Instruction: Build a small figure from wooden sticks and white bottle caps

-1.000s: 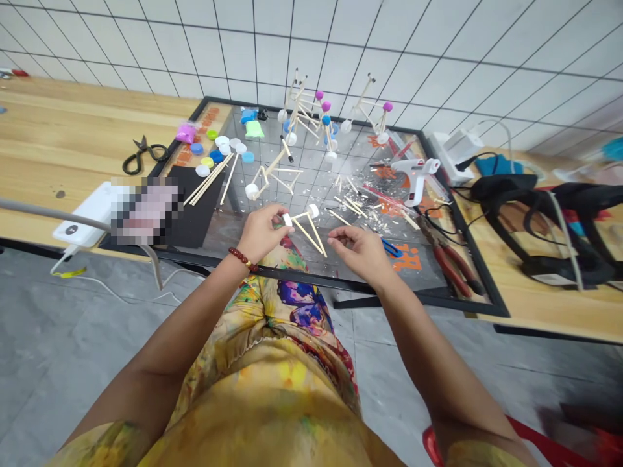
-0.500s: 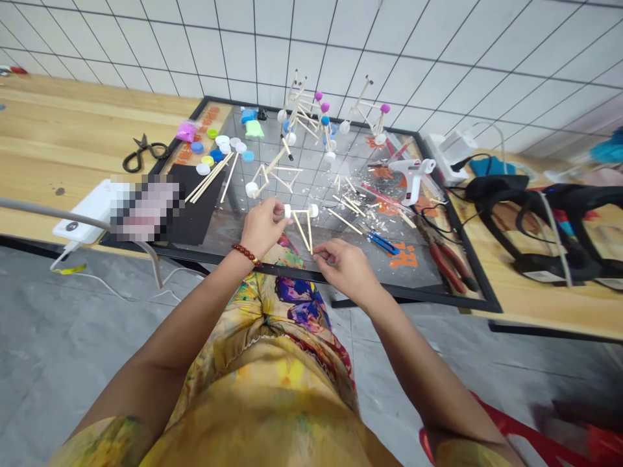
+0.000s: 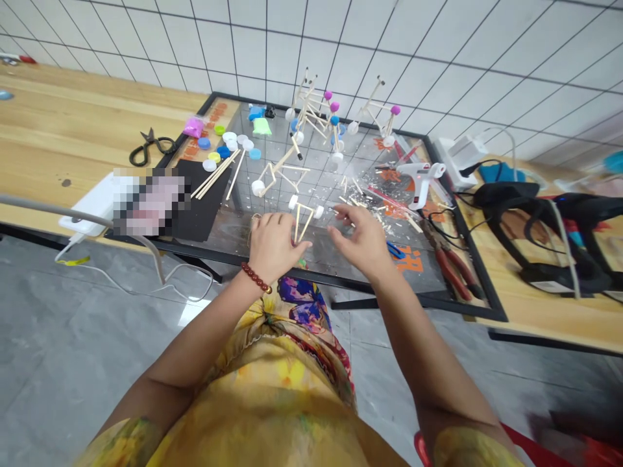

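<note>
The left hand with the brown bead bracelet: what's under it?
Around the left hand, grey glassy tabletop shows; a pale wooden stick frame with white round ends pokes out beyond it. Whatever is right beneath the hand is covered.

The left hand point(image 3: 273, 241) holds the narrow end of a stick triangle point(image 3: 305, 226) with white wheels; the right hand point(image 3: 359, 237), fingers parted, is near it; pliers point(image 3: 442, 263) lie on the table point(image 3: 87, 123)

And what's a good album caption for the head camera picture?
Left hand at a little stick frame with white ends, right hand open beside it, glue gun further right.
</note>
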Available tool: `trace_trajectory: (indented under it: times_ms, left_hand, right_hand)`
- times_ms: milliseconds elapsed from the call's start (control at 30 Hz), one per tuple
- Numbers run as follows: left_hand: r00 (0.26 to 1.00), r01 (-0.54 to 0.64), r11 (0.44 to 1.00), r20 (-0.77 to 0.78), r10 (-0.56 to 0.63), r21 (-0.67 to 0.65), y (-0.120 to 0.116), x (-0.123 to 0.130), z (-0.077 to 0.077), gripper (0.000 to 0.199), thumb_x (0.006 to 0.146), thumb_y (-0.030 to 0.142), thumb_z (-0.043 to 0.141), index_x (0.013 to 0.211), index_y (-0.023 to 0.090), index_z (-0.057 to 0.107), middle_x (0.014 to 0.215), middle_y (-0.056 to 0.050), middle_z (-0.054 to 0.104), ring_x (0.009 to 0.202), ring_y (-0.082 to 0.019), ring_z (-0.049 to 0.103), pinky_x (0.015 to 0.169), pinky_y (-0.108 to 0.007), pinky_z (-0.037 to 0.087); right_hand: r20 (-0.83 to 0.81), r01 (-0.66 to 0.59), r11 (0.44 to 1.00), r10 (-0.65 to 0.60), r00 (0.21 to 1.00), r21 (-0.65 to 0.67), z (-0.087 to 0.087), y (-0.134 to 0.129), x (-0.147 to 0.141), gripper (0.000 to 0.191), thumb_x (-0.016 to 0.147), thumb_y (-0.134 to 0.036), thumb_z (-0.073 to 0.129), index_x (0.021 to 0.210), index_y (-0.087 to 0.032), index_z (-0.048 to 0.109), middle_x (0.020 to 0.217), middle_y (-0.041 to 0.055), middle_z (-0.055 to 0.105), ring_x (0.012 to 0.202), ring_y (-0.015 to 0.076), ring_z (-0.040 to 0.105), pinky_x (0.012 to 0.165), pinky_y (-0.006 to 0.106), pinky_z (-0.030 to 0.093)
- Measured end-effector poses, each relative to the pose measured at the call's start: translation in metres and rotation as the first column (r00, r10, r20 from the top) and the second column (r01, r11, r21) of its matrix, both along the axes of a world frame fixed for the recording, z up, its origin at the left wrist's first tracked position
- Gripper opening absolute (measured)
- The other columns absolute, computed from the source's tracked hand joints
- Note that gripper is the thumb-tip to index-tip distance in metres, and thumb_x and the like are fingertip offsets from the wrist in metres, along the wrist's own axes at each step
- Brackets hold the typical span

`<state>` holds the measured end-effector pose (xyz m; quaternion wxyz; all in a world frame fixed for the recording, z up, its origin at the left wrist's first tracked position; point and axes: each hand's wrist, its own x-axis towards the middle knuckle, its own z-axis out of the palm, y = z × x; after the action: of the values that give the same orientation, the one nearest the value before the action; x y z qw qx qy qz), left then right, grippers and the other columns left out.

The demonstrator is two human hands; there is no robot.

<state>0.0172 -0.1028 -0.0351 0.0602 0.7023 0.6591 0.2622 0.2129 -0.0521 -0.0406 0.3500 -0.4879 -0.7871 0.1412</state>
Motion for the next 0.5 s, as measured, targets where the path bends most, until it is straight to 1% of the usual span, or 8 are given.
trace_trajectory:
  times_ms: [100, 133, 200, 267, 333, 433, 500]
  left_hand:
    - [0.999, 0.03, 0.999, -0.035, -0.031, -0.024, 0.003, 0.009, -0.003, 0.028, 0.08, 0.037, 0.077, 0.097, 0.02, 0.062, 0.102, -0.009, 0.07, 0.109, -0.032, 0.06, 0.096, -0.045, 0.042]
    - [0.998, 0.036, 0.999, -0.046, -0.037, -0.025, 0.004, 0.01, -0.004, 0.025, 0.081, 0.033, 0.074, 0.098, 0.02, 0.062, 0.101, -0.009, 0.07, 0.109, -0.032, 0.06, 0.096, -0.045, 0.042]
    - [0.996, 0.043, 0.999, -0.078, -0.045, -0.026, 0.004, 0.008, -0.004, 0.017, 0.085, 0.027, 0.068, 0.1, 0.02, 0.062, 0.102, -0.009, 0.07, 0.109, -0.031, 0.06, 0.095, -0.045, 0.042]
    - [0.993, 0.03, 0.999, -0.116, -0.033, -0.033, 0.003, 0.001, -0.002, 0.015, 0.087, 0.022, 0.062, 0.102, 0.019, 0.063, 0.104, -0.01, 0.07, 0.109, -0.031, 0.06, 0.094, -0.045, 0.043]
    - [0.989, 0.001, 0.999, -0.146, -0.008, -0.048, 0.001, -0.008, 0.001, 0.019, 0.087, 0.02, 0.058, 0.105, 0.019, 0.064, 0.107, -0.011, 0.07, 0.108, -0.032, 0.061, 0.091, -0.045, 0.045]
    - [0.985, -0.044, 0.998, -0.169, 0.034, -0.053, -0.001, -0.025, 0.002, 0.024, 0.086, 0.017, 0.056, 0.109, 0.02, 0.065, 0.111, -0.011, 0.07, 0.109, -0.032, 0.06, 0.09, -0.045, 0.046]
    - [0.983, -0.074, 0.996, -0.171, 0.066, -0.042, -0.001, -0.035, 0.001, 0.026, 0.085, 0.014, 0.055, 0.107, 0.02, 0.067, 0.112, -0.011, 0.07, 0.109, -0.033, 0.06, 0.089, -0.045, 0.046]
  right_hand:
    - [-0.019, -0.041, 0.996, 0.039, 0.999, -0.082, -0.008, 0.027, 0.001, 0.064, 0.072, -0.033, 0.071, 0.133, -0.017, 0.056, 0.117, 0.0144, 0.067, 0.101, 0.0288, 0.064, 0.095, 0.048, 0.05]
    - [-0.024, -0.059, 0.991, 0.056, 0.998, -0.117, -0.011, 0.032, -0.001, 0.07, 0.07, -0.033, 0.072, 0.136, -0.016, 0.054, 0.121, 0.0154, 0.066, 0.104, 0.0297, 0.063, 0.097, 0.049, 0.05]
    - [-0.028, -0.07, 0.984, 0.066, 0.997, -0.166, -0.017, 0.035, -0.007, 0.075, 0.069, -0.033, 0.073, 0.138, -0.015, 0.052, 0.126, 0.0168, 0.065, 0.107, 0.0308, 0.063, 0.098, 0.051, 0.049]
    - [-0.022, -0.068, 0.982, 0.065, 0.998, -0.175, -0.02, 0.032, -0.012, 0.07, 0.07, -0.031, 0.072, 0.136, -0.016, 0.053, 0.126, 0.0167, 0.064, 0.108, 0.0307, 0.063, 0.099, 0.052, 0.049]
    - [-0.001, -0.072, 0.985, 0.073, 0.997, -0.155, -0.021, 0.025, -0.015, 0.061, 0.074, -0.031, 0.069, 0.132, -0.018, 0.057, 0.126, 0.0157, 0.065, 0.107, 0.0303, 0.064, 0.098, 0.052, 0.05]
    - [0.029, -0.087, 0.991, 0.091, 0.995, -0.102, -0.017, 0.014, -0.014, 0.048, 0.078, -0.032, 0.066, 0.125, -0.021, 0.062, 0.127, 0.0139, 0.065, 0.107, 0.0301, 0.064, 0.096, 0.052, 0.051]
    - [0.014, -0.085, 0.995, 0.086, 0.996, -0.049, -0.012, 0.011, -0.012, 0.043, 0.08, -0.033, 0.065, 0.121, -0.021, 0.064, 0.123, 0.0124, 0.067, 0.103, 0.029, 0.065, 0.093, 0.05, 0.052]
